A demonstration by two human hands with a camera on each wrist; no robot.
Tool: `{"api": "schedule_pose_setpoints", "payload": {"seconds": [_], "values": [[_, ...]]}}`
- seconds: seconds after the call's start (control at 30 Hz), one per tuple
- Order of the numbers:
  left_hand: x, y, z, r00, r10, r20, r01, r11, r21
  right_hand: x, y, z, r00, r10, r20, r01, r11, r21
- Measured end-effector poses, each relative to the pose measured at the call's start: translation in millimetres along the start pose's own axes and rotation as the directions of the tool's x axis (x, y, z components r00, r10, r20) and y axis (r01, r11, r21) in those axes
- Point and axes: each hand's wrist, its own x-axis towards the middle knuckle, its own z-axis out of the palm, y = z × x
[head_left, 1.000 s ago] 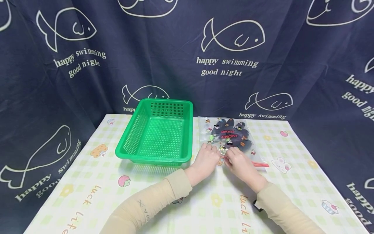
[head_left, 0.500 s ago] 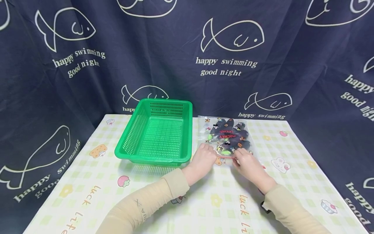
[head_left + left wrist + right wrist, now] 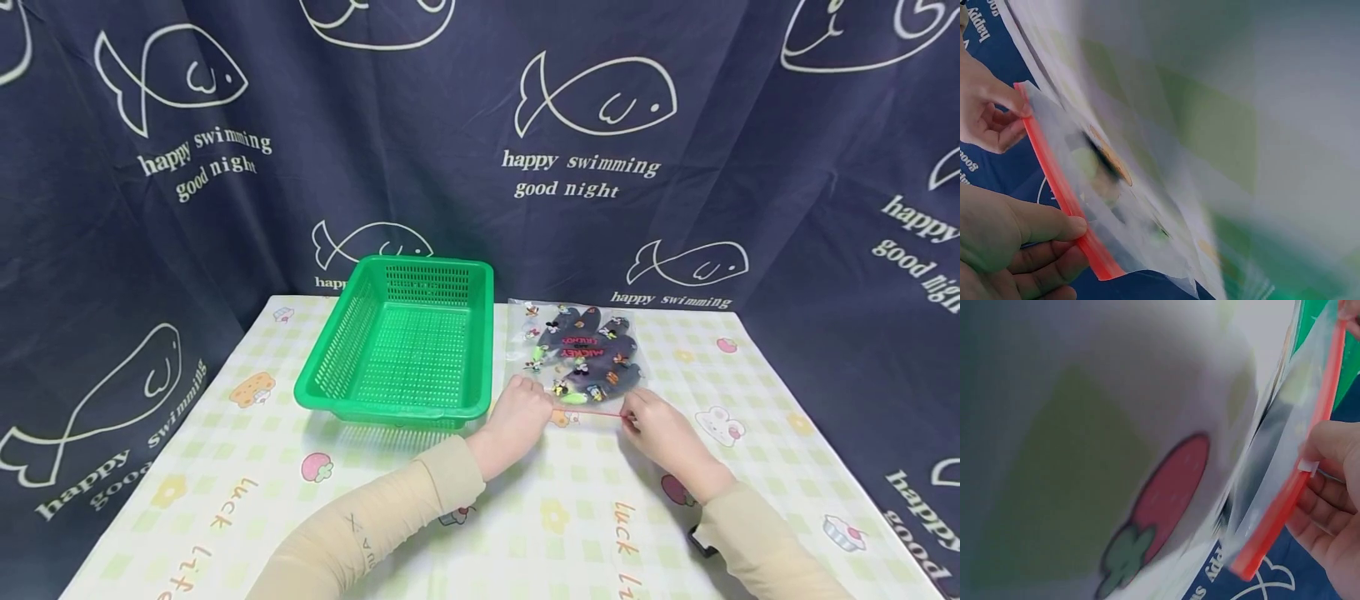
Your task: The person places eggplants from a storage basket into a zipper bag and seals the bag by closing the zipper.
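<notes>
A clear slider zip bag (image 3: 585,352) with cartoon prints and red lettering lies at the table's back right. A dark shape shows in it; whether print or contents, I cannot tell. Along the bag's near edge runs a red zip strip (image 3: 1049,164). My left hand (image 3: 519,421) pinches the strip near its left end, thumb on top. Towards the strip's right end, my right hand (image 3: 666,429) pinches it at a small white slider (image 3: 1308,466). A short red tail of strip extends beyond the right thumb in the right wrist view.
A green plastic basket (image 3: 396,412) with slotted walls stands left of the bag, close to my left hand. The table bears a pale checked cloth (image 3: 555,550) with printed fruit and flowers. Behind it hangs a dark blue fish-patterned curtain (image 3: 450,167).
My right hand has moved rightward along the red strip, away from the left hand, which stays nearly still. More of the strip shows between them.
</notes>
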Motion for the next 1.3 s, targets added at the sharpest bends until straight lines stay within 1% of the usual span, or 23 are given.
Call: {"api": "schedule_pose_setpoints", "payload": {"seconds": [0.13, 0.27, 0.4, 0.57, 0.73, 0.83, 1.0, 1.1, 1.2, 1.3], "values": [[-0.8, 0.4, 1.8, 1.0, -0.003, 0.015, 0.003, 1.0, -0.021, -6.7, 8.9, -2.5, 0.998, 0.06, 0.034, -0.06, 0.998, -0.019], [-2.0, 0.6, 3.5, 0.999, 0.008, 0.036, -0.007, 1.0, -0.026, -13.7, 16.4, -5.5, 0.99, 0.119, 0.072, -0.117, 0.993, -0.025], [-2.3, 0.3, 5.5, 0.999, 0.019, 0.047, -0.018, 1.0, -0.022, -17.9, 22.1, -9.2, 0.983, 0.151, 0.105, -0.149, 0.988, -0.029], [-2.4, -1.1, 8.4, 0.998, 0.014, 0.054, -0.013, 0.999, -0.032, -20.1, 27.7, -12.2, 0.976, 0.178, 0.127, -0.176, 0.984, -0.027], [-3.0, -0.2, 9.4, 0.997, 0.016, 0.079, -0.012, 0.999, -0.049, -22.0, 32.5, -13.7, 0.97, 0.182, 0.161, -0.18, 0.983, -0.03], [-2.6, 2.5, 10.9, 0.997, 0.024, 0.076, -0.02, 0.999, -0.044, -23.0, 34.4, -15.0, 0.969, 0.177, 0.174, -0.174, 0.984, -0.036], [-4.2, 6.0, 15.7, 0.999, 0.05, 0.019, -0.05, 0.999, -0.005, -25.0, 36.8, -16.1, 0.969, 0.152, 0.194, -0.148, 0.988, -0.035], [-6.6, 6.4, 16.8, 0.998, 0.056, 0.008, -0.056, 0.998, -0.008, -25.9, 38.4, -17.1, 0.975, 0.124, 0.184, -0.12, 0.992, -0.03], [-8.7, 5.5, 14.9, 0.997, 0.066, 0.036, -0.065, 0.997, -0.027, -23.5, 37.3, -24.3, 0.974, 0.103, 0.204, -0.1, 0.995, -0.022], [-11.0, 1.7, 2.9, 0.994, 0.069, 0.084, -0.065, 0.996, -0.058, -15.7, 32.8, -38.4, 0.96, 0.093, 0.264, -0.094, 0.996, -0.01]]}}
